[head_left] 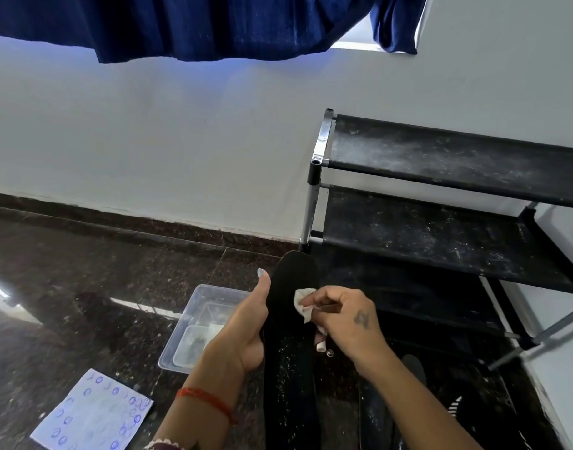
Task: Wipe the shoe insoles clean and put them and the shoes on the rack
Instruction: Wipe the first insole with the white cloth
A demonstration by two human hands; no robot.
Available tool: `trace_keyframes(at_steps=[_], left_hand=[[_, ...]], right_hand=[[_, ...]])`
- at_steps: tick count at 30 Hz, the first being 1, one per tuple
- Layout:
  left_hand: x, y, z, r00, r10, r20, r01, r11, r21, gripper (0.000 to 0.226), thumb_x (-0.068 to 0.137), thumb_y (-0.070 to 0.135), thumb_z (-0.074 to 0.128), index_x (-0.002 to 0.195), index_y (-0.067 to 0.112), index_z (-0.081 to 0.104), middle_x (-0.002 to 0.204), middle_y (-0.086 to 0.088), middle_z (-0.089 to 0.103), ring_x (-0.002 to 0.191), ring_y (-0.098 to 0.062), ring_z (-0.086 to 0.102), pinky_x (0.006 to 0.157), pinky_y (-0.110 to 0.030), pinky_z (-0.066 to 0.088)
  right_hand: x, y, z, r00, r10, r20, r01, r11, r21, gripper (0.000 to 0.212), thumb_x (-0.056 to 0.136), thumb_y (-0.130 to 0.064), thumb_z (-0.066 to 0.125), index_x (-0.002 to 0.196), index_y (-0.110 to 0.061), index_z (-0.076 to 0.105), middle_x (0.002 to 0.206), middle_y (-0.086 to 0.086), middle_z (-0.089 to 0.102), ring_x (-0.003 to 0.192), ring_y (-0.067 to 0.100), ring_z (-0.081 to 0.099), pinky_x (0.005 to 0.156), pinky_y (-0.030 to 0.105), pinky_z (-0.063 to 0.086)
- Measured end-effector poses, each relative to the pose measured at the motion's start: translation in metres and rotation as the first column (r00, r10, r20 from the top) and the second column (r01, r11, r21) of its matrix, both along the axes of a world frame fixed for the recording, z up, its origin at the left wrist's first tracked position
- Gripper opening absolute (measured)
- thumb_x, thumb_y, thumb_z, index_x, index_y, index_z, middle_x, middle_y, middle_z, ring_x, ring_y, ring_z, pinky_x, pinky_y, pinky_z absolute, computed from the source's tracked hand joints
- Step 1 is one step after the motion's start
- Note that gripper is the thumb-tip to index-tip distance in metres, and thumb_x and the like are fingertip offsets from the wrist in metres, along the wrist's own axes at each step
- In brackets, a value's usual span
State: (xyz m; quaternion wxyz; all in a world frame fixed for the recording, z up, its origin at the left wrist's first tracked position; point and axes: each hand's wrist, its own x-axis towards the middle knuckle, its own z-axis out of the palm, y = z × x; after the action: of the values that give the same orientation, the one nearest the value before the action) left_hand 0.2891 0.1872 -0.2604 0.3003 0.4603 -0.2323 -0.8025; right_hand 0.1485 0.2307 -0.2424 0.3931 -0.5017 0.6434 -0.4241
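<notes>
A long black insole (291,336), speckled with white dust on its lower half, is held upright in front of me. My left hand (246,326) grips its left edge, thumb up along the side. My right hand (346,316) pinches a small white wipe (303,300) and presses it against the insole's upper part. A second dusty black insole (376,414) lies on the floor below my right forearm. A dark shoe (473,414) with white stripes sits at the lower right. The black shoe rack (441,190) stands to the right against the wall, its fabric shelves dusty.
A clear plastic tub (197,323) with a smaller container inside sits on the dark granite floor behind my left hand. A blue-patterned white cloth (93,414) lies at lower left. Blue curtains (213,24) hang above the white wall.
</notes>
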Motion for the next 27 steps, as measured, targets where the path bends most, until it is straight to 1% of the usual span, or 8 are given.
trace_keyframes(at_steps=[2, 5, 8, 11, 16, 22, 25, 27], left_hand=[[-0.001, 0.001, 0.003, 0.999, -0.027, -0.038, 0.027, 1.0, -0.008, 0.08, 0.086, 0.071, 0.03, 0.117, 0.005, 0.065, 0.113, -0.025, 0.066, 0.105, -0.039, 0.063, 0.095, -0.051, 0.048], [-0.002, 0.003, 0.007, 0.991, -0.081, -0.109, 0.079, 0.997, -0.019, 0.082, 0.084, 0.073, 0.031, 0.118, 0.005, 0.064, 0.118, -0.028, 0.062, 0.112, -0.045, 0.057, 0.088, -0.053, 0.051], [-0.005, 0.006, 0.009, 0.983, -0.156, -0.098, 0.155, 0.988, -0.014, 0.079, 0.085, 0.072, 0.031, 0.119, 0.008, 0.063, 0.116, -0.024, 0.064, 0.106, -0.042, 0.062, 0.081, -0.046, 0.053], [-0.007, 0.008, 0.008, 0.986, -0.143, -0.088, 0.146, 0.989, 0.02, 0.079, 0.087, 0.071, 0.028, 0.109, 0.005, 0.065, 0.099, -0.022, 0.07, 0.081, -0.034, 0.07, 0.075, -0.043, 0.056], [-0.009, 0.007, 0.002, 0.992, -0.08, -0.098, 0.086, 0.995, 0.059, 0.082, 0.085, 0.073, 0.029, 0.112, 0.005, 0.065, 0.099, -0.021, 0.07, 0.084, -0.033, 0.069, 0.076, -0.045, 0.055], [-0.003, 0.008, 0.007, 0.99, -0.009, -0.143, 0.018, 0.998, 0.066, 0.073, 0.093, 0.063, 0.025, 0.097, 0.001, 0.065, 0.079, -0.021, 0.071, 0.067, -0.03, 0.071, 0.053, -0.035, 0.057], [-0.002, 0.007, 0.008, 0.987, 0.016, -0.16, -0.002, 0.996, 0.087, 0.073, 0.092, 0.064, 0.024, 0.111, 0.006, 0.063, 0.098, -0.022, 0.071, 0.081, -0.035, 0.07, 0.067, -0.046, 0.059], [-0.001, 0.006, 0.009, 0.989, 0.011, -0.149, 0.002, 0.996, 0.087, 0.075, 0.091, 0.067, 0.022, 0.118, 0.008, 0.061, 0.11, -0.025, 0.066, 0.094, -0.039, 0.065, 0.083, -0.053, 0.052]], right_hand=[[0.004, -0.005, -0.006, 0.997, -0.051, -0.05, 0.05, 0.998, -0.025, 0.037, 0.074, 0.011, 0.058, 0.067, -0.023, 0.071, 0.071, -0.007, 0.066, 0.046, 0.005, 0.061, 0.043, 0.018, 0.049], [-0.001, -0.015, -0.009, 0.973, -0.207, -0.106, 0.192, 0.972, -0.139, 0.034, 0.074, 0.004, 0.065, 0.07, -0.029, 0.07, 0.073, -0.018, 0.065, 0.067, -0.004, 0.062, 0.06, 0.005, 0.045], [-0.003, -0.018, -0.015, 0.958, -0.243, -0.153, 0.221, 0.964, -0.147, 0.025, 0.076, -0.001, 0.066, 0.077, -0.026, 0.072, 0.076, -0.018, 0.064, 0.08, 0.001, 0.061, 0.069, 0.006, 0.045], [0.002, -0.017, -0.022, 0.881, -0.201, -0.429, 0.118, 0.97, -0.212, 0.027, 0.077, -0.004, 0.065, 0.085, -0.029, 0.073, 0.087, -0.012, 0.065, 0.089, 0.001, 0.054, 0.071, 0.0, 0.037], [0.013, -0.017, -0.016, 0.963, -0.042, -0.266, -0.037, 0.957, -0.286, 0.029, 0.076, 0.002, 0.067, 0.094, -0.021, 0.073, 0.091, -0.009, 0.071, 0.08, -0.004, 0.064, 0.076, 0.004, 0.045], [0.009, -0.006, -0.008, 0.895, 0.262, -0.362, -0.365, 0.896, -0.254, 0.033, 0.076, 0.009, 0.057, 0.084, -0.018, 0.075, 0.086, -0.007, 0.071, 0.08, 0.001, 0.065, 0.068, 0.008, 0.049], [-0.004, -0.002, -0.007, 0.813, 0.323, -0.484, -0.441, 0.885, -0.151, 0.029, 0.073, 0.006, 0.055, 0.077, -0.015, 0.075, 0.083, 0.0, 0.07, 0.069, 0.007, 0.064, 0.059, 0.011, 0.05], [-0.009, -0.002, -0.007, 0.823, 0.136, -0.551, -0.307, 0.923, -0.231, 0.02, 0.077, -0.013, 0.055, 0.076, -0.018, 0.074, 0.08, -0.002, 0.07, 0.07, 0.007, 0.062, 0.064, 0.01, 0.045]])
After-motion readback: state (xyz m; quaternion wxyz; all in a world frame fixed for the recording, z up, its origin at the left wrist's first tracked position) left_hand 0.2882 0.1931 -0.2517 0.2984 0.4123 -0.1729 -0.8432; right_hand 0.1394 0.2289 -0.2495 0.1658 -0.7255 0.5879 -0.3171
